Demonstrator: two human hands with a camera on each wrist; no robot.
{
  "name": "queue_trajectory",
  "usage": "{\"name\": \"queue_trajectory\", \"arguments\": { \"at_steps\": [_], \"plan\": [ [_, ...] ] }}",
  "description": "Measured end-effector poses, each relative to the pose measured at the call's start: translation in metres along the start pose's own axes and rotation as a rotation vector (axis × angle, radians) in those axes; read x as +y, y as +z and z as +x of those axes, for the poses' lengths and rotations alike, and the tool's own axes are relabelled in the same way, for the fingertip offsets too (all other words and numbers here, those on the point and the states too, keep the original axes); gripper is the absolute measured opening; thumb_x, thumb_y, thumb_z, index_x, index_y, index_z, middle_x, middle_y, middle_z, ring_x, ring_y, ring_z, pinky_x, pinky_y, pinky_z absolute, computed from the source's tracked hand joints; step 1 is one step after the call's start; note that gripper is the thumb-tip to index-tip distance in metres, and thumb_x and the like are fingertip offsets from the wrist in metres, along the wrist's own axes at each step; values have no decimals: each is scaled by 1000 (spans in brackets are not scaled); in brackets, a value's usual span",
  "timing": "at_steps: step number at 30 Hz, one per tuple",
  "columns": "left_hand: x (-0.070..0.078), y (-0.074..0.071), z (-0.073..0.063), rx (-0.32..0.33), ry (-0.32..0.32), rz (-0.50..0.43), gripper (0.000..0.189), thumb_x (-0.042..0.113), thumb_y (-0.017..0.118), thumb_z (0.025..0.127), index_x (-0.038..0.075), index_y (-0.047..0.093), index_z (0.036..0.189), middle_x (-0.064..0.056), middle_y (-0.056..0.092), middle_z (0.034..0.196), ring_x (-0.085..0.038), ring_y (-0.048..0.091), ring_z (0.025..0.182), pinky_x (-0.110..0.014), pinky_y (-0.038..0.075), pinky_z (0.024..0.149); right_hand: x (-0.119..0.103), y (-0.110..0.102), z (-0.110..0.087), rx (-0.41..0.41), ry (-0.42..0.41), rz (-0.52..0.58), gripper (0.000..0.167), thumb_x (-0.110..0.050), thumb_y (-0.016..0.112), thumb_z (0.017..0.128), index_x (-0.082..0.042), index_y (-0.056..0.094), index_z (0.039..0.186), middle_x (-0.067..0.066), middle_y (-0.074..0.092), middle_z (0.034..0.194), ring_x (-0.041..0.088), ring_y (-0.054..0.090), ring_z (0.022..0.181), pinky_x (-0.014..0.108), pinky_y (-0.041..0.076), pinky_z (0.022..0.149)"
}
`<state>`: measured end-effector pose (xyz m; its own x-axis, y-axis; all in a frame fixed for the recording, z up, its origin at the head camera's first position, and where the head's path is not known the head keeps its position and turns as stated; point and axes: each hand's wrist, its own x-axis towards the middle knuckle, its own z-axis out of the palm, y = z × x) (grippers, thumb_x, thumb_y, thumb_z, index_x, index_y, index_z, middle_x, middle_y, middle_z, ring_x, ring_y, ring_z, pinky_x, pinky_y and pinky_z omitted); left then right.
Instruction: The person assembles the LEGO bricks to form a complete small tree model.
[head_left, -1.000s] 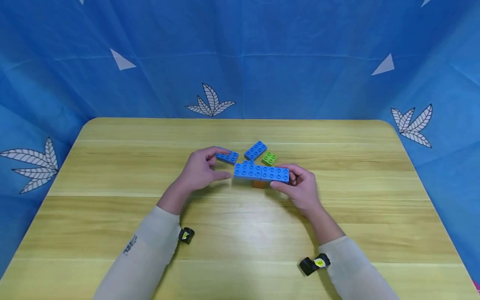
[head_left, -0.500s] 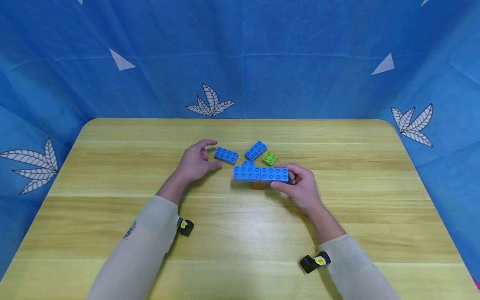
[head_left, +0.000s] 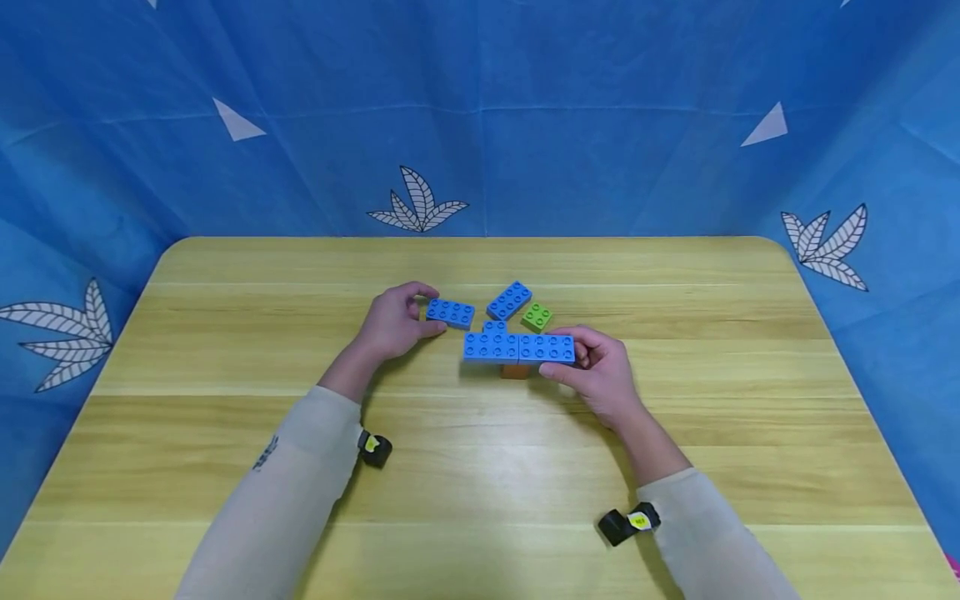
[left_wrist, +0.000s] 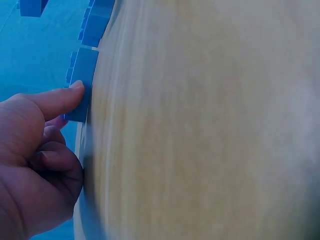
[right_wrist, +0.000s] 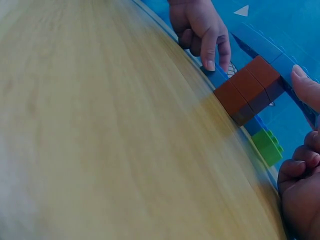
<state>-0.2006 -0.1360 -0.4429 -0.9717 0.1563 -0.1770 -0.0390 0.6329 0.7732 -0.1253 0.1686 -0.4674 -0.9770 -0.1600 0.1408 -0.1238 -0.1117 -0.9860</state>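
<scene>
My left hand [head_left: 395, 323] is at the left end of a loose blue building brick [head_left: 451, 313], thumb on the near side and forefinger at the far side. In the left wrist view its thumb lies against the blue brick [left_wrist: 84, 90]. My right hand [head_left: 597, 374] pinches the right end of a built piece. Two blue bricks [head_left: 546, 348] side by side form the top of that piece. Below them a stack of brown bricks [right_wrist: 249, 90] stands on the table as a column. Another blue brick [head_left: 495, 327] shows behind the top.
Behind the built piece lie another blue brick [head_left: 509, 300], set at a slant, and a small green brick [head_left: 537, 317]. The wooden table [head_left: 480, 467] ends at a blue curtain [head_left: 570, 150] along the back.
My left hand draws back to the left from the built piece, then closes its thumb and forefinger on the loose blue brick. My right hand stays on the built piece.
</scene>
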Motion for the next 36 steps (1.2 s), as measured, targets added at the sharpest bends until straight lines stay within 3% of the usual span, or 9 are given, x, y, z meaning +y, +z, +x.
{"name": "queue_trajectory", "arguments": {
  "at_steps": [9,20,28,36],
  "plan": [
    [-1,1,-2,0,-6,31,44,20,82,86,9,63,123,-6,43,73,-23,41,65,-36,35,65,0,-1,0,-6,8,-8,36,12,78,80,11,66,114,8,38,75,16,46,73,21,32,57],
    [2,0,-8,45,-14,-37,40,23,83,86,9,65,119,-5,40,69,-23,39,62,-36,33,62,-1,-2,1,-20,-11,-17,35,8,79,81,9,67,114,6,41,75,16,46,73,21,32,57],
    [12,-3,-17,91,38,-96,41,25,83,85,9,65,117,-2,35,66,-20,35,57,-35,30,59,-1,-1,1,-27,-3,-7,35,6,80,81,5,69,114,5,41,76,16,47,75,21,32,58],
    [28,-3,-27,95,99,-136,40,25,84,84,9,66,116,-2,34,66,-20,34,55,-32,28,54,-1,-1,1,-16,6,-1,35,8,80,80,5,69,113,5,43,76,15,48,75,20,32,58]
  ]
}}
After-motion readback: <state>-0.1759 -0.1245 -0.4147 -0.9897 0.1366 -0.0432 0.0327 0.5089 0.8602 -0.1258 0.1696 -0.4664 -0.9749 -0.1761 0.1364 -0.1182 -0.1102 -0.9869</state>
